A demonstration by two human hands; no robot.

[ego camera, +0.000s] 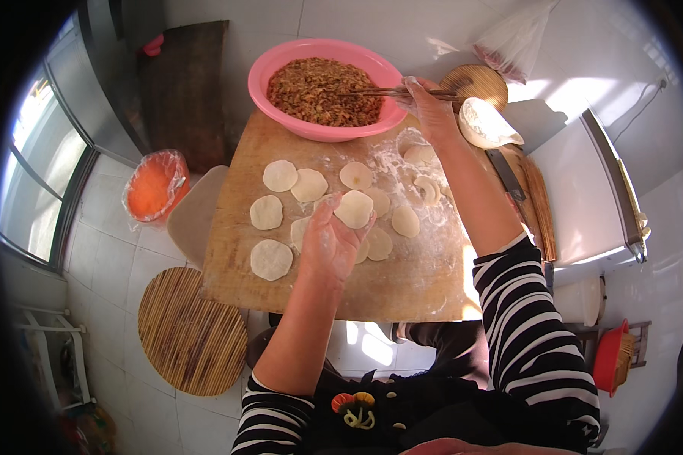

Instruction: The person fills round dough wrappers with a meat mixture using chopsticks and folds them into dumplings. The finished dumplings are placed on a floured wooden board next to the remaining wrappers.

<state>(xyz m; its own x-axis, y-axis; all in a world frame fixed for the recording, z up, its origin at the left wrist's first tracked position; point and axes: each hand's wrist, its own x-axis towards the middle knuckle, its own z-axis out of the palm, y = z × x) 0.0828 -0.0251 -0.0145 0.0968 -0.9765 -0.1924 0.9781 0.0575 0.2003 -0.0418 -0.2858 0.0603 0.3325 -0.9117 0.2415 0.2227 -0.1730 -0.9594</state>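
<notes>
On the fingers of my left hand (pixel 333 242) lies a round dough wrapper (pixel 354 209), above the wooden board. My right hand (pixel 424 102) grips a pair of chopsticks (pixel 375 91), whose tips reach into the minced filling (pixel 319 85). That filling sits in a pink plastic basin (pixel 262 85) at the board's far edge. Several more flat wrappers, such as a dough wrapper (pixel 271 260) at the near left, are spread over the wooden board (pixel 398 290). Floured dough pieces (pixel 428 190) rest to the right, partly hidden by my right forearm.
A white scoop of flour (pixel 486 126), a round woven mat (pixel 484 82) and a knife (pixel 505 173) are at the right. Lower left is a round reed tray (pixel 192 331). An orange lined bucket (pixel 156 186) stands left, beside a stool (pixel 196 219).
</notes>
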